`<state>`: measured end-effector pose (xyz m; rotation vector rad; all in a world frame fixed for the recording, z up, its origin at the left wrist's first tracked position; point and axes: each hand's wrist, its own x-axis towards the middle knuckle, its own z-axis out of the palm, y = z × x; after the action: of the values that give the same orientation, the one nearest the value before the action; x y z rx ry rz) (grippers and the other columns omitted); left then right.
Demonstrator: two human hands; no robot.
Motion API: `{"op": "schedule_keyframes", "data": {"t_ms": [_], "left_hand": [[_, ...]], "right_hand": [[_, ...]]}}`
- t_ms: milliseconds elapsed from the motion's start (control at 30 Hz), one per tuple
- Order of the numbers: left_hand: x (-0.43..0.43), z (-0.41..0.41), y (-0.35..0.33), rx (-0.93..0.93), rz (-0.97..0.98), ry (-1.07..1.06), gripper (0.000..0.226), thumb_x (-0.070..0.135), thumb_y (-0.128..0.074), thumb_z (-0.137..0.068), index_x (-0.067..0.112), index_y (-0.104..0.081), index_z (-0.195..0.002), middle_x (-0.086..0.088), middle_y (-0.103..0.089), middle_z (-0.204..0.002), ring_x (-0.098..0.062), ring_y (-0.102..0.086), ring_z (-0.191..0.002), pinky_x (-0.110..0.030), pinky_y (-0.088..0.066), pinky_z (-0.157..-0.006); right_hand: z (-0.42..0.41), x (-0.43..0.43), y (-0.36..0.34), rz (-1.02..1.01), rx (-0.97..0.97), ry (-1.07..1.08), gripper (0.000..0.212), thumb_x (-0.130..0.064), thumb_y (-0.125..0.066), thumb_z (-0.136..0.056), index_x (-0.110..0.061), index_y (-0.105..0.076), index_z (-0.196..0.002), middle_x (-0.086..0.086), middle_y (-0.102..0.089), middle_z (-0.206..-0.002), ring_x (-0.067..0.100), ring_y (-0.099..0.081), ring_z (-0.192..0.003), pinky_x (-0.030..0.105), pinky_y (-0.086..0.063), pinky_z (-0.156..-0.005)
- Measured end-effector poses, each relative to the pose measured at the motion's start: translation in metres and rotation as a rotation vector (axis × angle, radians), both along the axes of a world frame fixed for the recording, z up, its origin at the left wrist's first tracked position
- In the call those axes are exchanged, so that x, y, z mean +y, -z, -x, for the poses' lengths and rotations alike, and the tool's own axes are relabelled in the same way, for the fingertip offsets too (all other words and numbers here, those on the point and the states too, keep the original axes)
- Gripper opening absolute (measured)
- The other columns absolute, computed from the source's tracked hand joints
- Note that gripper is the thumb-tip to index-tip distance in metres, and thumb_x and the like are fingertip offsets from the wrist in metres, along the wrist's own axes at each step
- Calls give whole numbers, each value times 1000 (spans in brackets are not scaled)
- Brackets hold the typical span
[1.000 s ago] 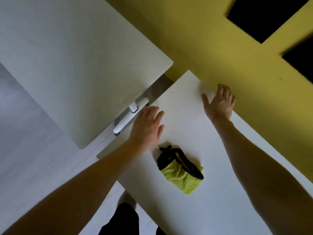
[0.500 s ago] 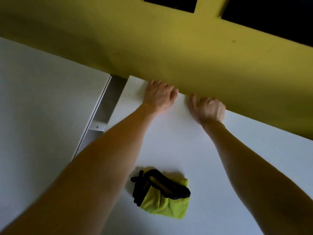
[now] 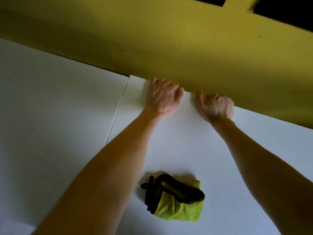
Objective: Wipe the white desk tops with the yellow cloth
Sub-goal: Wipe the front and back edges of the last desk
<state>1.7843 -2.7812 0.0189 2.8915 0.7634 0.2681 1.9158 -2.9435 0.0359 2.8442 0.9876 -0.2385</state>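
Yellow cloth (image 3: 179, 211), bunched up with a black strap (image 3: 177, 187) lying across it, sits loose on the desk (image 3: 186, 150), and neither hand touches it. Both arms reach past it to the far edge, where the desk meets the wall (image 3: 169, 48).

The left hand (image 3: 163, 96) lies palm down with its fingers bent over that back edge, the tips hidden in the crack against the wall. The right hand (image 3: 216, 106), just beside it, is more tightly curled, knuckles up, with its fingers hooked over the same edge. Each hand appears to be grasping the desk itself.

This looks like a grip for shifting or steadying the desk rather than for cleaning. A second desk (image 3: 50, 107) stands to the left, and only a thin seam (image 3: 116, 114) parts the two tops. The person is probably setting this desk in line with its neighbour and the wall. The cloth likely lies free so that both hands can take the edge, and no wiping is under way.

The cloth is on the near side of the hands, well apart from both. It lies between the two forearms, nearer the left one. To wipe, one hand must let go of the edge and draw back toward the body to pick it up.
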Motion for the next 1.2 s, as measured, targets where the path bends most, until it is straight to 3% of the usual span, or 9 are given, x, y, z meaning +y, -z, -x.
{"op": "schedule_keyframes", "data": {"t_ms": [200, 333, 433, 533, 700, 800, 933, 1067, 1200], "left_hand": [[-3, -5, 0, -56, 6, -21, 42, 46, -49, -105, 21, -70, -80, -8, -72, -81, -33, -66, -88, -46, -42, -90], [-2, -1, 1, -123, 5, 27, 38, 46, -49, -107, 21, -71, -89, -7, -69, -86, -33, -64, -91, -46, -43, -89], [6, 19, 7, -59, 57, 110, 46, 50, -45, -109, 19, -70, -133, -11, -72, -123, -36, -63, -121, -50, -42, -111], [-1, 74, -2, 43, 125, 92, 66, 50, -39, -109, 17, -43, -166, -15, -37, -174, -35, -29, -163, -56, -19, -134], [-26, 215, -37, 211, 162, 100, 73, 61, -42, -102, 32, -37, -169, -8, -14, -183, -26, -9, -170, -59, -17, -134], [-27, 282, -50, 286, 175, 119, 91, 77, -51, -92, 37, -29, -171, -7, -4, -184, -25, -1, -171, -64, -19, -131], [-16, 319, -61, 489, 143, 227, 136, 96, -66, -69, 38, -5, -175, -5, 17, -182, -28, 17, -169, -68, -6, -133], [-12, 329, -63, 616, 159, 242, 154, 99, -73, -58, 42, 13, -172, 2, 34, -177, -29, 31, -164, -78, 3, -128], [-16, 332, -63, 605, 200, 224, 154, 96, -76, -58, 42, 13, -172, 3, 34, -177, -30, 31, -164, -81, 0, -125]], "right_hand": [[-3, -1, -7, -24, 32, 7, 83, -65, -25, -110, -5, -75, -83, 26, -75, -91, 42, -73, -90, 38, -38, -68], [-4, -4, -5, -61, 24, 12, 77, -65, -28, -108, -9, -62, -68, 25, -72, -82, 43, -71, -82, 38, -40, -66], [-2, -4, 1, -176, 26, -26, 60, -59, -35, -105, -14, -60, -76, 24, -72, -86, 45, -70, -86, 42, -44, -72], [0, -4, 1, -214, -40, -88, 47, -52, -39, -105, -15, -67, -112, 22, -67, -112, 43, -61, -110, 52, -45, -97], [39, -4, -19, -117, 71, -170, 64, -51, -24, -108, -10, -45, -154, 25, -47, -153, 41, -38, -149, 70, -26, -122], [117, -20, -37, -205, 199, -267, 74, -67, -27, -107, -24, -34, -167, 18, -26, -175, 34, -13, -166, 68, -7, -131], [222, -21, -53, -128, 267, -342, 94, -90, -24, -95, -37, -16, -172, 12, 3, -181, 29, 10, -168, 62, 9, -133], [287, -20, -38, -62, 298, -317, 114, -94, -33, -90, -24, -2, -174, 8, 15, -181, 24, 18, -166, 47, 2, -137], [302, -19, -31, -40, 267, -244, 113, -89, -39, -92, -22, 1, -174, 4, 15, -181, 21, 16, -167, 45, -3, -137]]}}
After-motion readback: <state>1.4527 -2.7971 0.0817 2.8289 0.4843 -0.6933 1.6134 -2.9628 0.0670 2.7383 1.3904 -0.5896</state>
